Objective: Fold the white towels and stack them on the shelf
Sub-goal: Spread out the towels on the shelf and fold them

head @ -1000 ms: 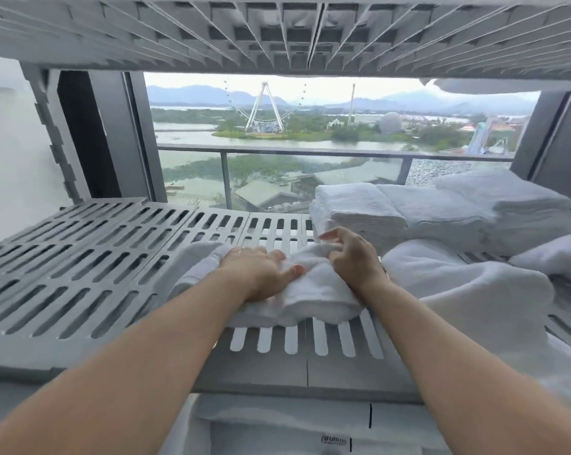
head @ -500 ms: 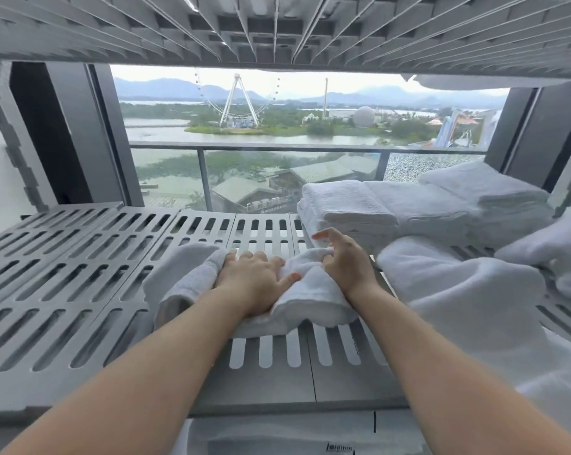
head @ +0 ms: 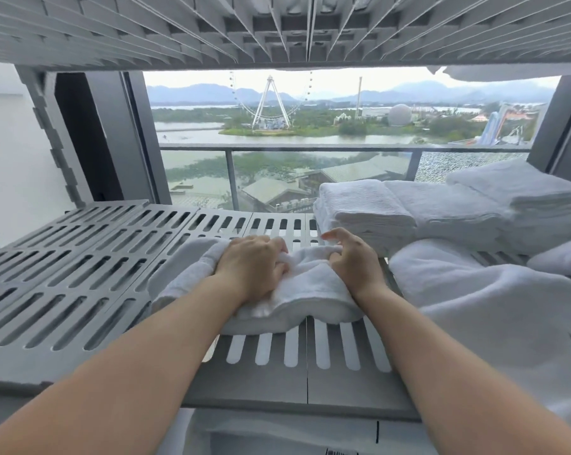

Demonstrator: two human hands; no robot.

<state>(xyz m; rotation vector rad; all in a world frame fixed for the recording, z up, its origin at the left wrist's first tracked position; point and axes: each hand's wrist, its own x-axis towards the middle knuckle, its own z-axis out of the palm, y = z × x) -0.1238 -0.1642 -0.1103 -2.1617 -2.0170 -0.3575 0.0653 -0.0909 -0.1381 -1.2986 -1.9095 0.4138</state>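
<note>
Near the front edge of the slatted grey shelf (head: pixel 80 284) lay one rumpled white towel (head: pixel 297 300), with bare slats open all along its left and a loose towel heap (head: pixel 474 307) crowding its right. Two hands worked it: the left hand (head: pixel 249 267) gripped the cloth with curled fingers, and the right hand (head: pixel 351 261) pinched a fold just beside it. Half a second before, the left fingers had lain flatter; the towel itself had not shifted. Beyond, three folded towel piles (head: pixel 366 205) sat in a row at the back right, under the upper shelf (head: pixel 277 27).
</note>
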